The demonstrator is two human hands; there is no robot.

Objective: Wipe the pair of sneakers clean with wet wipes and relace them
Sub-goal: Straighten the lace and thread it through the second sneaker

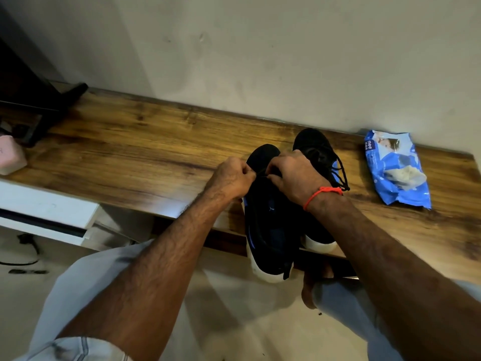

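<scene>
A person seated at a wooden table works on a pair of black sneakers with white soles, seen from a head-worn camera looking down along both bare forearms. The left hand and the right hand meet over the near sneaker, each pinching a thin black lace between closed fingertips above the shoe's upper. That sneaker sits with its toe toward the wall and its heel hanging over the table's front edge. The second sneaker stands just beside it on the right, partly hidden behind the right hand, its own laces trailing loose along its side. A red thread band circles the right wrist. A blue pack of wet wipes lies flat on the table to the right of the shoes, near the wall, with a white wipe showing at its opening. A pink object rests at the table's far left edge.
</scene>
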